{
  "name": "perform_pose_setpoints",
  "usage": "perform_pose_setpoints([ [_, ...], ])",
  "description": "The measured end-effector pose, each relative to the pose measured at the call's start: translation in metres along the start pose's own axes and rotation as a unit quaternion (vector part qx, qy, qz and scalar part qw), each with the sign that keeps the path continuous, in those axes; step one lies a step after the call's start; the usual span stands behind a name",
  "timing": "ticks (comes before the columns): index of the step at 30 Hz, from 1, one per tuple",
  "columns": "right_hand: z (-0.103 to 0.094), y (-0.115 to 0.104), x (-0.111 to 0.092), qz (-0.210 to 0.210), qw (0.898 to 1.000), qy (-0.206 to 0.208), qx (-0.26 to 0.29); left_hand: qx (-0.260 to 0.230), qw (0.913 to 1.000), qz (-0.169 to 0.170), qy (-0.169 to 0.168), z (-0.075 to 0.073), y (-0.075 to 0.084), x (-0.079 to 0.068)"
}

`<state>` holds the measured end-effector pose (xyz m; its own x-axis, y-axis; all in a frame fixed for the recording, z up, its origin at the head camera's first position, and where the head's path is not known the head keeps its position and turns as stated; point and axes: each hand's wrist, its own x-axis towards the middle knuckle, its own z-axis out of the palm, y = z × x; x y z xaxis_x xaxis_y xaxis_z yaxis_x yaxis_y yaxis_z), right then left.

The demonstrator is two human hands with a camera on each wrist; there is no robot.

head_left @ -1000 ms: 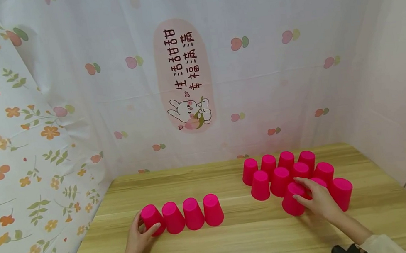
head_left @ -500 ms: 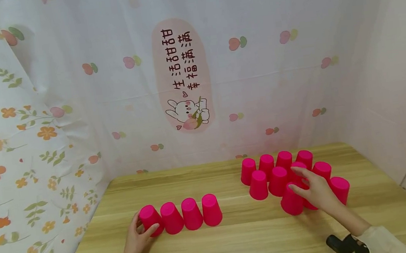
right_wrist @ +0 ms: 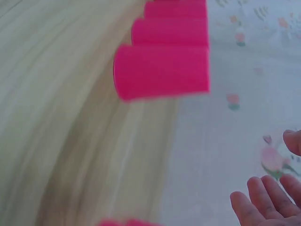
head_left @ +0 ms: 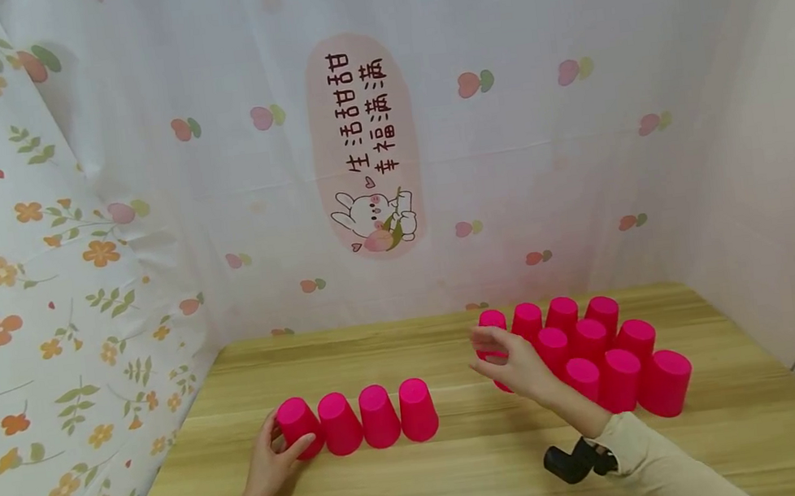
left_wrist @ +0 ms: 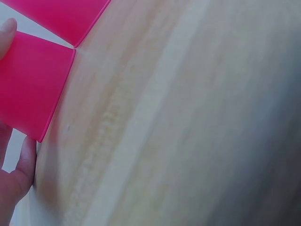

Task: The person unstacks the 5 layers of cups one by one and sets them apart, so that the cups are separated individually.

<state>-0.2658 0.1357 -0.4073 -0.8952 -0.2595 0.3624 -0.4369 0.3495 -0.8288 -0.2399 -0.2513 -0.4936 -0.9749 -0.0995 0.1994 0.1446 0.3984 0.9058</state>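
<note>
Upside-down pink plastic cups stand on the table in two groups. At the left end of a short row, my left hand (head_left: 269, 463) holds the end cup (head_left: 298, 424) between thumb and fingers; the left wrist view shows that cup (left_wrist: 33, 84) upright on the wood. My right hand (head_left: 521, 363) hovers in front of the right group, its fingers loosely bent with nothing between them. It partly hides the cup (head_left: 491, 319) at that group's back left and most of another in front. In the right wrist view its fingertips (right_wrist: 256, 195) are apart from the row cups (right_wrist: 162, 70).
More cups (head_left: 620, 380) stand close together in rows on the right of the wooden table (head_left: 425, 490). Other cups (head_left: 418, 409) continue the left row side by side. A patterned curtain (head_left: 246, 150) hangs behind the table, with cloth (head_left: 9, 325) on the left.
My right hand has left the front cups of the right group and moved leftward to its left side, carrying nothing. The left hand stays on its cup.
</note>
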Motion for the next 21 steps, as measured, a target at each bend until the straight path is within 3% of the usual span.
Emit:
perform_pose_setpoints([
  [5, 0.035, 0.002, 0.008, 0.034, 0.997, -0.06, 0.045, -0.007, 1.0, -0.004, 0.004, 0.001, -0.002, 0.001],
  [9, 0.055, 0.007, 0.006, 0.068, 0.992, -0.097, 0.049, -0.023, 0.9996, 0.004, -0.013, 0.004, -0.001, 0.004],
  [14, 0.076, 0.014, 0.005, 0.067, 0.989, -0.116, 0.054, -0.035, 0.999, 0.02, -0.017, 0.006, 0.0, 0.004],
  [21, 0.097, 0.018, 0.005, 0.065, 0.989, -0.118, 0.059, -0.005, 1.0, -0.007, -0.001, 0.0, -0.001, 0.0],
])
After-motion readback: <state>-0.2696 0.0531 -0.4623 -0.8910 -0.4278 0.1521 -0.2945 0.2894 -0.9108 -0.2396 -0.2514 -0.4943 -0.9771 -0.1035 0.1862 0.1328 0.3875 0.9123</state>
